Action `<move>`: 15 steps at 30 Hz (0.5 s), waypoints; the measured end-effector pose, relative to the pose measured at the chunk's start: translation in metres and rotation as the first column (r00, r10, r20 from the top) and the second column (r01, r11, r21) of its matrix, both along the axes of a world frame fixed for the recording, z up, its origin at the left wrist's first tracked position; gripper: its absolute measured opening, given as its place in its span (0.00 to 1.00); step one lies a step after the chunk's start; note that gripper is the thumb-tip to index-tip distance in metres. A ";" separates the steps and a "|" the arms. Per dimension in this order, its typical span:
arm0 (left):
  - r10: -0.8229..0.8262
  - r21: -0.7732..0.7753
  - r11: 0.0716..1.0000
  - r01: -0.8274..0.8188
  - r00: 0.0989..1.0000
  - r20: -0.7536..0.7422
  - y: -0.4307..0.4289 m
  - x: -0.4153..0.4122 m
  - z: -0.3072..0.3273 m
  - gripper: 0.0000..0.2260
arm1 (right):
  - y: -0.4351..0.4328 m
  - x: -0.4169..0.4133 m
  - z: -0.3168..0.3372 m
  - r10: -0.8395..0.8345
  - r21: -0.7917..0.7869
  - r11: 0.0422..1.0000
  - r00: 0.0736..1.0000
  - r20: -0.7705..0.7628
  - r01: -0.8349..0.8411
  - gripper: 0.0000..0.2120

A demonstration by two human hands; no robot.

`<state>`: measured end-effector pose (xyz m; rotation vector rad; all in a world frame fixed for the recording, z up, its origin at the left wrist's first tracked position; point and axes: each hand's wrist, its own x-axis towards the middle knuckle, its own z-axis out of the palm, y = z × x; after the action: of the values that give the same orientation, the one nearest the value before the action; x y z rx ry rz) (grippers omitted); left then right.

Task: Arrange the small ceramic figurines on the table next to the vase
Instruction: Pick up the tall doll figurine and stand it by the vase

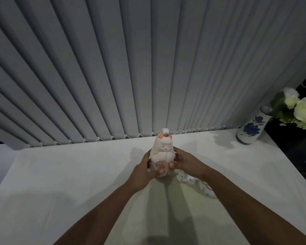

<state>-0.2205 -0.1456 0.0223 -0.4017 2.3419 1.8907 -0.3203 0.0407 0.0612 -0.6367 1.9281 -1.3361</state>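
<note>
Left hand [143, 171]: closed around the left side of the doll figurine, thumb lying across its lower front.
Right hand [185, 160]: closed on the right side of the same figurine, fingertips [171, 164] pressed at the flower panel.
Doll figurine [162, 155]: white ceramic, upright, face toward the camera, pink flower on the front, orange marks and a small gold piece on the head; held between both hands at the table's middle, base at or just above the surface, cannot tell which.
Other figurines [187, 179]: two small white pieces with red marks, near right, partly hidden under the right forearm.
Table [69, 174]: pale, plain top.
Vase [251, 129]: white with blue flowers, far right corner, well apart from the doll.
White roses [302, 108]: leaning right out of the vase.
Blinds [113, 68]: grey vertical slats along the far edge.
</note>
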 end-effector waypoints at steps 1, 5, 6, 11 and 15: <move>-0.001 0.013 1.000 0.001 1.000 0.004 -0.003 -0.002 -0.002 0.37 | -0.003 0.002 0.003 -0.006 -0.015 1.000 1.000 -0.017 0.006 0.28; -0.011 0.043 0.999 0.010 1.000 0.022 -0.009 -0.009 0.002 0.34 | -0.009 0.006 0.004 -0.075 -0.062 0.995 0.997 -0.026 0.073 0.26; -0.008 0.061 0.998 0.006 1.000 0.029 -0.011 -0.010 0.002 0.33 | -0.010 0.006 0.001 -0.094 -0.059 0.994 0.995 -0.035 0.092 0.27; 0.020 0.102 0.994 -0.026 0.998 0.062 -0.011 -0.008 0.000 0.35 | -0.014 0.016 -0.002 -0.152 -0.043 0.988 0.986 -0.064 0.149 0.26; -0.138 0.053 0.989 0.138 0.990 -0.012 -0.006 -0.022 0.025 0.34 | -0.002 0.034 0.019 -0.331 -0.100 0.942 0.935 -0.126 0.320 0.27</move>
<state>-0.2428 -0.1515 0.0468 -0.2210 2.2541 1.8897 -0.2865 0.0384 0.0801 -0.4715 2.1755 -1.6134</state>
